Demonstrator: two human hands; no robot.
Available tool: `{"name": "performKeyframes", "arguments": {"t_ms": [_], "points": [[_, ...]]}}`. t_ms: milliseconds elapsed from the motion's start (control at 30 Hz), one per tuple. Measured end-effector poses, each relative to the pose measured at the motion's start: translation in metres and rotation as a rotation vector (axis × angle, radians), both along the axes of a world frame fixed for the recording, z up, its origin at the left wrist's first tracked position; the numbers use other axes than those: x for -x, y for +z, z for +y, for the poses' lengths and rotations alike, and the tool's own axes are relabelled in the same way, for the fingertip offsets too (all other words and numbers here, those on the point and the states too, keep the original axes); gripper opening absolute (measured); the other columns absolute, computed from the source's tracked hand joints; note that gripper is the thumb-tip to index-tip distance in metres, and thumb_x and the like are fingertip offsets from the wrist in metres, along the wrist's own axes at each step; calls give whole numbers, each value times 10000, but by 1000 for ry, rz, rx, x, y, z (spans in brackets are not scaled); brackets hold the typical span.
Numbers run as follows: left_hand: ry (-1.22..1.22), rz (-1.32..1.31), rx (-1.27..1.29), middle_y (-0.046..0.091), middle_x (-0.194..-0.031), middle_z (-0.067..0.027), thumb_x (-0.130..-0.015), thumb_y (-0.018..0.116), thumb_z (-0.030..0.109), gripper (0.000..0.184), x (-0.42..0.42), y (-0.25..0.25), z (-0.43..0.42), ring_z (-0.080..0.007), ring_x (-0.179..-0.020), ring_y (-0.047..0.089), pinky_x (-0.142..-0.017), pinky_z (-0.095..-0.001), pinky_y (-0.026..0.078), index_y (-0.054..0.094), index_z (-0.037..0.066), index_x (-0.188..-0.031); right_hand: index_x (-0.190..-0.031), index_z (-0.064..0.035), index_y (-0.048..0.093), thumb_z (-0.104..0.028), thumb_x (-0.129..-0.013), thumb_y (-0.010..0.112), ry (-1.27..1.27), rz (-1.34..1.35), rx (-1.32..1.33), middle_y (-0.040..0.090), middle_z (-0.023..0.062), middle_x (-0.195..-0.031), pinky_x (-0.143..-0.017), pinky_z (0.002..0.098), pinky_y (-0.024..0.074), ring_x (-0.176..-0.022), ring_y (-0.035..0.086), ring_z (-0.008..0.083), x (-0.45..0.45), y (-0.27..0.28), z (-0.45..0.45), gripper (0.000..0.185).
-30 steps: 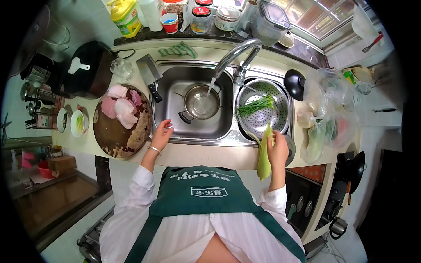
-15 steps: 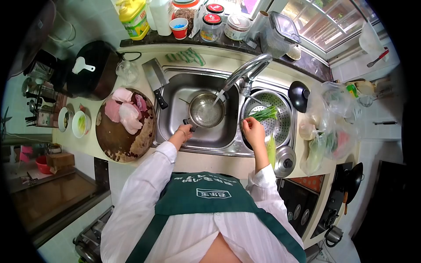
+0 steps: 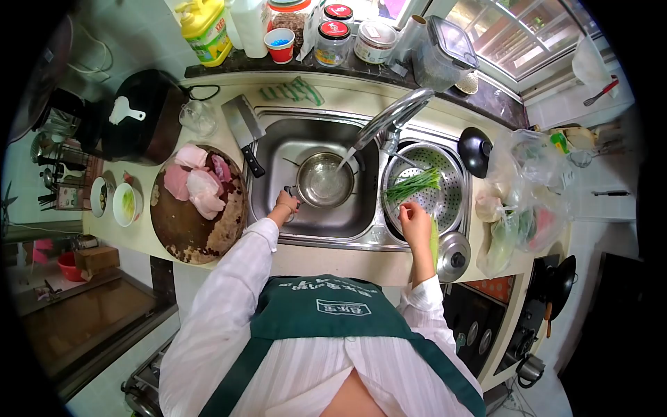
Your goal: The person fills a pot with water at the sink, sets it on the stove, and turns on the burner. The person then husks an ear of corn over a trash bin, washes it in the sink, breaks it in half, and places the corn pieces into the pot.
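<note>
A small metal pot (image 3: pixel 324 182) sits in the left sink basin (image 3: pixel 267 149), with water from the faucet (image 3: pixel 379 124) running into it. My left hand (image 3: pixel 285 203) is closed around the pot's dark handle. On the right, a perforated steel colander (image 3: pixel 451 177) fills the second basin. Cut green onions (image 3: pixel 415 185) lie across it, and a pale green stalk (image 3: pixel 434 240) leans over its near rim. My right hand (image 3: pixel 415 224) is at the colander's near left edge, just below the onions. Its fingers are pinched together; what they hold, if anything, is hidden.
Raw meat (image 3: pixel 201 184) rests on a round cutting board (image 3: pixel 174 226) at left. A cleaver (image 3: pixel 244 132) lies beside the sink. Near the colander are a steel lid (image 3: pixel 453 257) and a black lid (image 3: pixel 474 151). Plastic bags of vegetables (image 3: pixel 517 208) stand at right.
My right hand has moved down and slightly right, away from the green onions, which now lie more fully in sight. My left hand and the pot have shifted slightly left.
</note>
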State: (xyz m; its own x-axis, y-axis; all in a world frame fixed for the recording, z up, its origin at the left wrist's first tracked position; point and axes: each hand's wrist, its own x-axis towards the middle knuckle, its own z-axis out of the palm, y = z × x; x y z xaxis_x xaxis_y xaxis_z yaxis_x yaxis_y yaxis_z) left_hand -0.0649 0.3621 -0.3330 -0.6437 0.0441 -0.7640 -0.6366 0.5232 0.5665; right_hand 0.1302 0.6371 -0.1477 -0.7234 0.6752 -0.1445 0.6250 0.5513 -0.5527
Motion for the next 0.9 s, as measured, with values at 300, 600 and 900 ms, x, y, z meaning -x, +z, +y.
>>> {"name": "performKeyframes", "arguments": {"t_ms": [300, 600, 900], "points": [[-408, 143, 218, 630, -787, -138, -805, 541, 110, 282, 24, -6, -12, -187, -586, 618, -450, -317, 494, 450, -13, -1041, -830, -105, 638, -247, -800, 572, -22, -27, -11, 644, 109, -708, -576, 384, 468, -644, 618, 289, -13, 18, -3, 159], [-616, 788, 383, 624, -848, -194, -796, 605, 229, 401, 0, 62, -26, -282, -729, 634, -669, -341, 500, 486, 11, -1111, -822, -108, 630, -246, -799, 572, 1, -17, -38, 639, 97, -693, -561, 378, 462, -633, 614, 281, -22, 31, -5, 151], [-1004, 1010, -743, 542, -598, -57, -710, 667, 194, 156, -107, 366, 40, -225, -560, 550, -512, -337, 430, 565, 83, -672, -855, -97, 622, -223, -801, 579, 90, -19, -66, 629, 109, -668, -557, 378, 462, -611, 611, 275, -47, 52, -11, 144]]}}
